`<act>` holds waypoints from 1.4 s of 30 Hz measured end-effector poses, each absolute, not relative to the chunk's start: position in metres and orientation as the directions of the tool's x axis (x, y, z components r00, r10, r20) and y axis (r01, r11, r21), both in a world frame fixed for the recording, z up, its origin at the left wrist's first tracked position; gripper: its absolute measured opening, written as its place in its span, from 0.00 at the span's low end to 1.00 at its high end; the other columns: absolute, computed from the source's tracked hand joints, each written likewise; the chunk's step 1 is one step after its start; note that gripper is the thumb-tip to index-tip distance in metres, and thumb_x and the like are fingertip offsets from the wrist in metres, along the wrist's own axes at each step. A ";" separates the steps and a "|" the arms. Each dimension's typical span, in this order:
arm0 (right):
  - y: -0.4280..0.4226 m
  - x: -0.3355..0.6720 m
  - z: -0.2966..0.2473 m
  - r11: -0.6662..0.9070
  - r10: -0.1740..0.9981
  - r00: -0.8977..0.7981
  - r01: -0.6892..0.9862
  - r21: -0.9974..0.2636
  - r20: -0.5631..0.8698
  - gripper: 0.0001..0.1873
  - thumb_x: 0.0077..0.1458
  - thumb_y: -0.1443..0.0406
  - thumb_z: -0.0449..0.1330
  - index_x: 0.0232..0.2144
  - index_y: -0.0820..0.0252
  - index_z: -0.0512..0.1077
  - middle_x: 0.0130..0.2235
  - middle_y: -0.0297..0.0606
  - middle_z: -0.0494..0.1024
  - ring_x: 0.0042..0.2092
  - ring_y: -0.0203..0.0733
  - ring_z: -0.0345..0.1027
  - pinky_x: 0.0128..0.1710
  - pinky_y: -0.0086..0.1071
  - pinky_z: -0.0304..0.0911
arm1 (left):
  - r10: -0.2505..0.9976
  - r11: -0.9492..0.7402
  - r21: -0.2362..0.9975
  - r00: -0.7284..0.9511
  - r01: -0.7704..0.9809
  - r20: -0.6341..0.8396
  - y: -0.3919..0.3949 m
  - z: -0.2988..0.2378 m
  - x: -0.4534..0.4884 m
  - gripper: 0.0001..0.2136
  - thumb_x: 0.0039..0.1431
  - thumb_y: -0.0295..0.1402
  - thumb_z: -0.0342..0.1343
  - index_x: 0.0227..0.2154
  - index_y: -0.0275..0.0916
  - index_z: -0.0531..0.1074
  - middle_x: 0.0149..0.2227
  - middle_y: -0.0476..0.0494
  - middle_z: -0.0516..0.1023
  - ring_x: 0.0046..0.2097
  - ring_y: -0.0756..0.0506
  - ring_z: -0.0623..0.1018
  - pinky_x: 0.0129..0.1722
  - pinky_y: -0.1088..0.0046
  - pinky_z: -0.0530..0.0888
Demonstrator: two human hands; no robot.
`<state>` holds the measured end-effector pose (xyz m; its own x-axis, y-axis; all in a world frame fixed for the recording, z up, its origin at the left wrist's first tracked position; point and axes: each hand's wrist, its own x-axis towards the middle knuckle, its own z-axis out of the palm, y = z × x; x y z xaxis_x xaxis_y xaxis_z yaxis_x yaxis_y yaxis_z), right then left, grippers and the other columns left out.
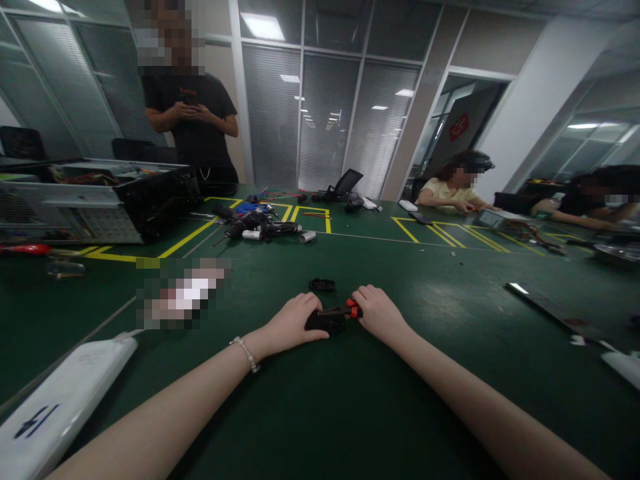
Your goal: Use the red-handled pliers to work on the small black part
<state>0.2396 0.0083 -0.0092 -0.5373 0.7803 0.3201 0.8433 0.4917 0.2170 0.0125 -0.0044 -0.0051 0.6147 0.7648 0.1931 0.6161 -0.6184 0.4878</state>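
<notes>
My left hand [295, 317] is closed around a small black plastic part [327, 325] on the green table [320, 413]. In my right hand [376, 310] are pliers [345, 310] with red handles, gripped close to the joint. Their dark jaws point left and reach over the top of the black part, close to my left fingertips. Whether the jaws pinch anything is too small to tell. Just beyond my hands lies a separate black plastic piece [323, 285], shaped like a shallow shell.
A computer case [95, 200] lies at the far left. Cables and a drill [240, 227] are heaped mid-table. A white power bank [70, 400] is at near left, a dark strip [545, 307] at right. One person stands at the back; others sit at far right.
</notes>
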 end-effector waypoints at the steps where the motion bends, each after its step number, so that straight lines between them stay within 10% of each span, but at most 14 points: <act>1: 0.008 0.240 -0.009 0.491 0.781 -0.536 0.844 0.216 0.320 0.13 0.42 0.72 0.55 0.34 0.65 0.67 0.36 0.42 0.69 0.38 0.43 0.59 0.37 0.32 0.53 | 0.766 -0.617 0.489 0.614 0.616 0.192 -0.004 -0.005 0.013 0.16 0.48 0.44 0.56 0.35 0.39 0.62 0.39 0.46 0.66 0.40 0.44 0.67 0.36 0.69 0.64; 42: 0.008 0.240 -0.008 0.515 0.767 -0.553 0.833 0.202 0.326 0.13 0.42 0.73 0.55 0.34 0.64 0.67 0.36 0.42 0.69 0.37 0.42 0.59 0.37 0.32 0.53 | 0.775 -0.601 0.500 0.609 0.624 0.172 -0.003 -0.006 0.013 0.17 0.48 0.45 0.56 0.35 0.39 0.63 0.39 0.45 0.66 0.40 0.44 0.67 0.37 0.69 0.65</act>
<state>0.2399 0.0081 -0.0082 -0.5533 0.7666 0.3257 0.8329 0.5153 0.2021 0.0129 -0.0034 -0.0059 0.6086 0.7745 0.1724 0.6235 -0.6012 0.4998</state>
